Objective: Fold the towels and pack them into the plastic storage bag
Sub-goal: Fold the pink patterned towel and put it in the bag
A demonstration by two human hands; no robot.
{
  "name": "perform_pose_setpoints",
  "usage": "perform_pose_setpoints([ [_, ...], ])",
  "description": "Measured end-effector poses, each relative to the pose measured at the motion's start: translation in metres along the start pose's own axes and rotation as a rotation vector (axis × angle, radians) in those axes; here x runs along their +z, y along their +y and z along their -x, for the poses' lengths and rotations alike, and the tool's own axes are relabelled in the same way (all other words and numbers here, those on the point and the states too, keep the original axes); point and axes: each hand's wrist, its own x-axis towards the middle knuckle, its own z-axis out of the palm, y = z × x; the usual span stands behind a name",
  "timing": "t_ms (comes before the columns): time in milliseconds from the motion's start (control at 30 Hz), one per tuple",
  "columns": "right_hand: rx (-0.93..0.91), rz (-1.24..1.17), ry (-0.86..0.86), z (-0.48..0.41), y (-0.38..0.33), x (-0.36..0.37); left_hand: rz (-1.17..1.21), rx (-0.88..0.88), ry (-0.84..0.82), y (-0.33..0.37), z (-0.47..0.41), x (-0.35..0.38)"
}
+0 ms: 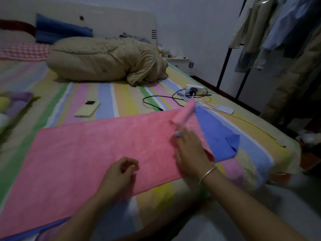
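1. Right hand [189, 150] lies at the right end of the pink towel [97, 153] and pinches the cloth, so that one corner stands lifted above the fingers. Left hand [121, 174] rests on the same towel near its front edge with fingers curled in. Whether it holds any cloth I cannot tell.
2. Under everything is the bed [121, 94], covered by a sheet in pastel stripes.
3. The pink towel is spread flat across the near part of the bed, slanting from lower left to upper right.
4. A beige quilt bundle [104, 60] sits rolled up at the head of the bed, well apart from the towels.
5. Hanging clothes [278, 40] fill the dark rack on the right, beside the bed.
6. A blue towel [217, 133] lies beneath the pink one. It shows past the pink towel's right end and as a thin strip at the lower left.
7. A blue pillow [60, 30] leans against the headboard.
8. Soft purple and yellow things [13, 105] lie at the left edge. Whether they sit in a bag I cannot tell.
9. A cream phone [87, 108] lies face down just beyond the pink towel.
10. A white power strip [194, 88] with tangled cables lies near the raised corner.
11. A thin bangle [207, 174] circles the right wrist.
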Motion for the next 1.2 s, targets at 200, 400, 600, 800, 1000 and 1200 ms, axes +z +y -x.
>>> perform_pose_setpoints([
  [200, -0.201, -0.331, -0.179, -0.004, -0.084, 0.012, 0.526, -0.320, 0.015, 0.010, 0.008, -0.033],
  [400, 0.100, -0.559, -0.051, -0.022, -0.081, 0.015, 0.529, -0.355, -0.005, 0.004, 0.008, -0.036],
  [600, -0.178, -0.164, -0.207, -0.026, -0.089, 0.029, 0.483, -0.365, 0.035, 0.004, 0.010, -0.035],
  [800, -0.145, -0.188, 0.065, -0.027, -0.107, 0.026, 0.530, -0.491, -0.020, 0.020, 0.010, -0.038],
  [1000, -0.417, -0.237, 0.236, -0.028, -0.141, -0.004, 0.688, -0.494, -0.115, 0.042, 0.005, -0.069],
  [1200, -0.562, -0.472, -0.098, -0.032, -0.172, -0.007, 0.459, -0.549, -0.023, 0.022, 0.025, -0.119],
])
